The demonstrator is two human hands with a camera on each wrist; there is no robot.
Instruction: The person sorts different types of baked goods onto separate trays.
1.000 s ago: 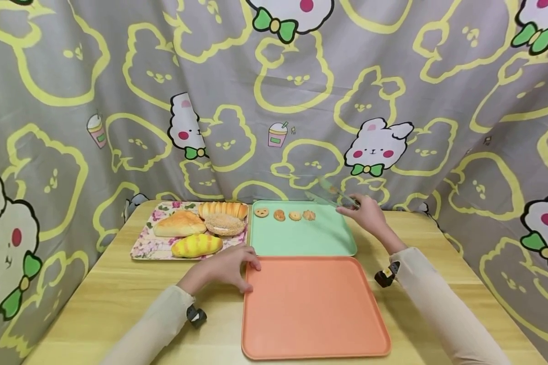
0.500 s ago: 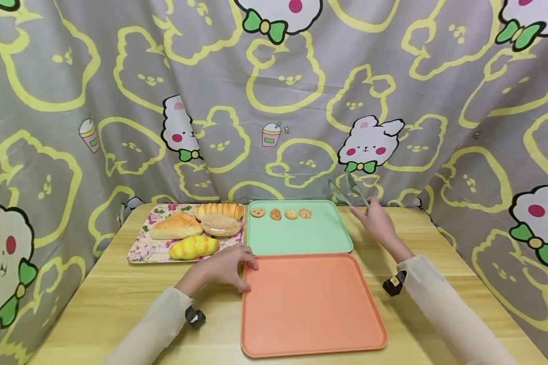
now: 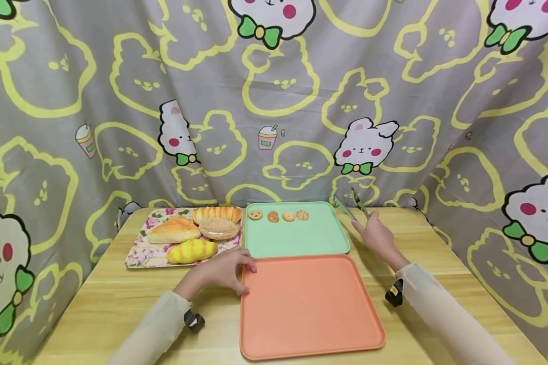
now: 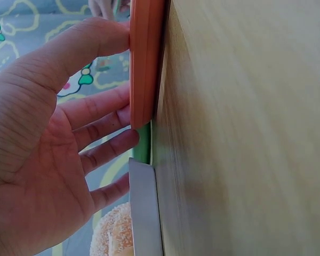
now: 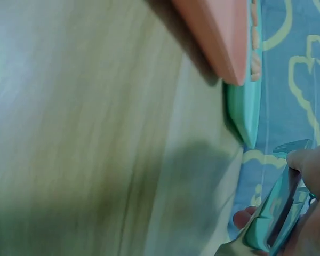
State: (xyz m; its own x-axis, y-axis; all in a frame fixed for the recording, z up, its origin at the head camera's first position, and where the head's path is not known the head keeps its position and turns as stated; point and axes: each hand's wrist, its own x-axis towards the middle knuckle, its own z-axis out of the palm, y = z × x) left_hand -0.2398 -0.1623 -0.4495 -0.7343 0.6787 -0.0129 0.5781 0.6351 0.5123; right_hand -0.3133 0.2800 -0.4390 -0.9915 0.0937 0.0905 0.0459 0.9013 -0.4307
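My right hand (image 3: 379, 236) holds a pair of green tongs (image 3: 345, 208), whose tips point away and up, spread apart with nothing between them. It hovers just right of the mint-green tray (image 3: 297, 241); the right wrist view shows the tongs (image 5: 272, 210) in the grip. My left hand (image 3: 221, 271) touches the left rim of an orange tray (image 3: 310, 304) with thumb and fingertips. In the left wrist view its fingers (image 4: 98, 109) lie loosely extended against that tray's edge. Several small cookies (image 3: 273, 216) lie in a row along the mint tray's far side.
A floral tray (image 3: 141, 256) at the left bears several breads, among them a yellow striped loaf (image 3: 192, 251) and a sesame-coated bun (image 3: 219, 228). All three trays sit close together on the wooden table (image 3: 420, 243). A patterned curtain (image 3: 292, 106) hangs behind.
The right hand has carried the tongs rightward off the mint tray's far side. My left hand stays at the orange tray's rim. The head view has shifted slightly.
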